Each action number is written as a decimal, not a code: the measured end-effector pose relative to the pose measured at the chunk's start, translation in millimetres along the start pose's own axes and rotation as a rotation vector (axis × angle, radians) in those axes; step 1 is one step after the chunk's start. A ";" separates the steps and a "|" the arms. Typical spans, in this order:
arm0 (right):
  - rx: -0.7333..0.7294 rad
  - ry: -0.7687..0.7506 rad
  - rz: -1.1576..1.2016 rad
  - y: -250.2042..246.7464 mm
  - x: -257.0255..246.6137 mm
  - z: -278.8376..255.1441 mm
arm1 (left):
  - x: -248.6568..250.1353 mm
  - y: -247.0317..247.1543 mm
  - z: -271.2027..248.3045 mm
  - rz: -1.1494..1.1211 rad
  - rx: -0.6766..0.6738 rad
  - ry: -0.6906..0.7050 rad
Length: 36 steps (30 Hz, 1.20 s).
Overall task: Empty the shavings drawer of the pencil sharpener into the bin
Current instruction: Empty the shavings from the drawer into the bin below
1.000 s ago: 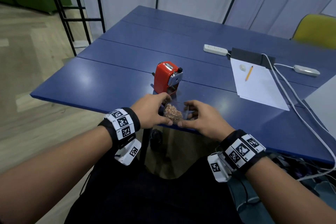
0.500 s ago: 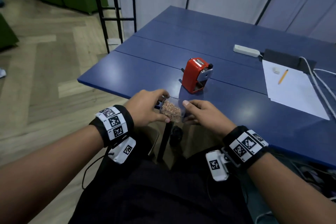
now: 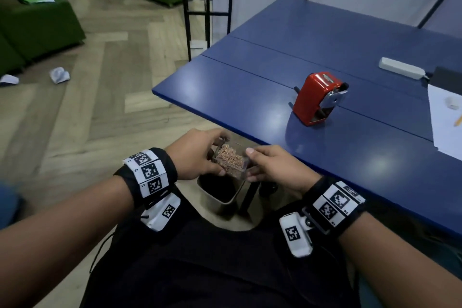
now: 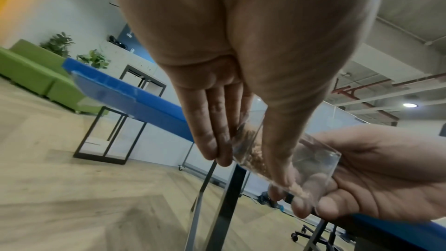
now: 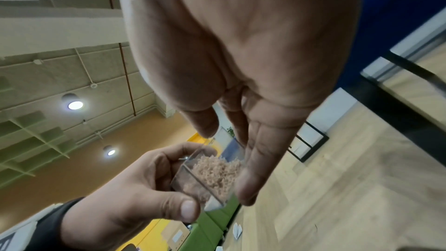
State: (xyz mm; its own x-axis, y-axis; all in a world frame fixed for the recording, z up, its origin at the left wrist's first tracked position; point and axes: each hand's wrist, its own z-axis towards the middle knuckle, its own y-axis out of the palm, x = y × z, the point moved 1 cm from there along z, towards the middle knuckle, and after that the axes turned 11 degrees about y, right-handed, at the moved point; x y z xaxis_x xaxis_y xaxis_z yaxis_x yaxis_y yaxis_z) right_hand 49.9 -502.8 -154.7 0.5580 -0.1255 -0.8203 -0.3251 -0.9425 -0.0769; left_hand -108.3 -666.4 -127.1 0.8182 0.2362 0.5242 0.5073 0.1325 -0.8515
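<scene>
Two hands hold one small clear plastic shavings drawer between them, just off the near edge of the table and above the bin. The left hand pinches its left side, thumb on the near corner and fingers along the far wall; the right hand grips the right side, thumb on top and fingers underneath. The drawer is a transparent rectangular box, open on top, held roughly level and filled nearly to the rim with fine tan pencil shavings. Directly below stands one pale grey bin with a dark inside, on the wooden floor beside a black table leg. On the dark blue table one red metal pencil sharpener stands upright, well apart from the drawer, its lower front slot open. Farther right lie one white power strip, one white sheet of paper, one yellow pencil and one white eraser.
</scene>
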 end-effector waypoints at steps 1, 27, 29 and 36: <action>-0.001 0.004 -0.005 4.5 3.3 8.4 | -7.6 2.2 -0.5 0.000 0.002 -0.018; 0.103 0.436 0.505 31.1 115.2 268.6 | -201.9 143.3 86.7 -0.161 -0.139 -0.349; 0.105 0.457 0.496 25.3 128.9 283.7 | -213.9 152.2 91.8 -0.163 -0.202 -0.340; 0.309 0.501 0.070 11.2 180.4 337.8 | -249.7 155.5 113.5 -0.152 -0.374 -0.343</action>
State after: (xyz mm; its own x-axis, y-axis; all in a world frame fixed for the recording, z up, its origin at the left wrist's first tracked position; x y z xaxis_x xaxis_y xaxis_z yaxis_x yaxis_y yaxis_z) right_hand -111.0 -431.4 -495.0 0.7955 -0.3857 -0.4673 -0.5392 -0.8025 -0.2555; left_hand -264.5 -595.5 -391.6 0.6243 0.5511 0.5537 0.7263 -0.1484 -0.6712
